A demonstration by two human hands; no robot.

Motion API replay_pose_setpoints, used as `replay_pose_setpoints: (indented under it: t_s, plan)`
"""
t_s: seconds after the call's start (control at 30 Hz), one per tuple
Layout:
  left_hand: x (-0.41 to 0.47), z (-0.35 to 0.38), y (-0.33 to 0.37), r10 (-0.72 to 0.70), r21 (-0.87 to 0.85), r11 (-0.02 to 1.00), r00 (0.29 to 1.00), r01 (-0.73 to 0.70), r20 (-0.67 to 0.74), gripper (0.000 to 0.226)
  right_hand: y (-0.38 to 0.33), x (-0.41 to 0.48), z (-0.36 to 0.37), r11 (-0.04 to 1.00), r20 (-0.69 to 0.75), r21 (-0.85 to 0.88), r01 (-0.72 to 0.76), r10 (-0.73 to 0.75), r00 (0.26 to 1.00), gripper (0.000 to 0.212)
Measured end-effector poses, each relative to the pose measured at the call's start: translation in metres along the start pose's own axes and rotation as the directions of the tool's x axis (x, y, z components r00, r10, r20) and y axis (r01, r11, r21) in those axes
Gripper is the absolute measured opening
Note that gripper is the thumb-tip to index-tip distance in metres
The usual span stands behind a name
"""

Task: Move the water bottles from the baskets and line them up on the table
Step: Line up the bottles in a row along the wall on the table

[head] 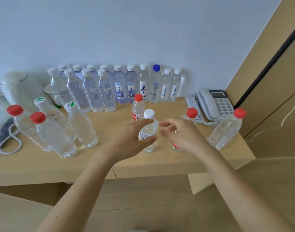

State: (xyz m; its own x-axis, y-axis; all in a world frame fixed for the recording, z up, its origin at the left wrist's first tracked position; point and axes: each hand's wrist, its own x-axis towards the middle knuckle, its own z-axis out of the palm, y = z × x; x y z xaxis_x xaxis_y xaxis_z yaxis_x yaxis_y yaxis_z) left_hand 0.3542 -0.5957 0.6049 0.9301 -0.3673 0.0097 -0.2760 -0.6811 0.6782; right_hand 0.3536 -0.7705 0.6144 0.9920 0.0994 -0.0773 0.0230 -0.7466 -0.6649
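Left hand (pixel 131 141) over the middle of the surface (pixel 110 128), fingers (pixel 143 122) wide and arched round the white-cap bottle (pixel 148 129): index above its shoulder, thumb low across its label. Contact hard to judge, perhaps only brushing. White-cap bottle upright, mid-surface, nearer the front edge than the back. Right hand (pixel 181 136) just beside it on the right, fingers (pixel 166 123) loosely curled with a narrow gap, holding nothing, tips turned toward the left hand. Behind the right hand a red-cap bottle (pixel 191 113), upright, mostly hidden, only cap, shoulder and base in sight. Just behind the white-cap bottle, a small bottle (pixel 138 108) with red cap and red label, upright. Far right, near the corner, a tall bottle (pixel 227 129) with red cap. On the left, a group (pixel 59 131) of four large bottles close together, two red caps in front, two white-and-green caps behind. Along the wall (pixel 126 30), a back row (pixel 120 84) of many bottles shoulder to shoulder, doubled at its left end, white caps but for one blue-cap bottle (pixel 156 84). Right of the row, a phone (pixel 215 102) with a remote (pixel 191 100) beside it. Back left, a pale kettle (pixel 21 87), blurred; in front of it a looped cord (pixel 11 141).
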Motion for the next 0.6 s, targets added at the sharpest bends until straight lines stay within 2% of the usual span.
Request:
replay_pose_setpoints:
  t_s: [0.23, 0.47, 0.53, 0.6]
  plan:
    - [-0.006, 0.025, -0.022, -0.102, -0.114, 0.99, 0.983, 0.084, -0.155, 0.055, -0.002, 0.004, 0.016, 0.998, -0.057, 0.035, 0.047, -0.045, 0.997, 0.025]
    - [0.006, 0.047, -0.036, -0.236, -0.241, 0.951, 0.958, 0.193, -0.164, 0.065, -0.004, 0.034, 0.01, 0.98, -0.226, 0.001, 0.201, -0.195, 0.954, 0.025]
    - [0.01, 0.05, -0.037, -0.263, -0.257, 0.943, 0.946, 0.211, -0.189, 0.069, -0.001, 0.045, 0.012, 0.974, -0.181, -0.07, 0.217, -0.227, 0.957, 0.037]
    - [0.016, 0.056, -0.037, -0.304, -0.274, 0.932, 0.923, 0.237, -0.235, 0.071, 0.004, 0.06, 0.013, 0.959, -0.029, -0.148, 0.243, -0.25, 0.968, 0.047]
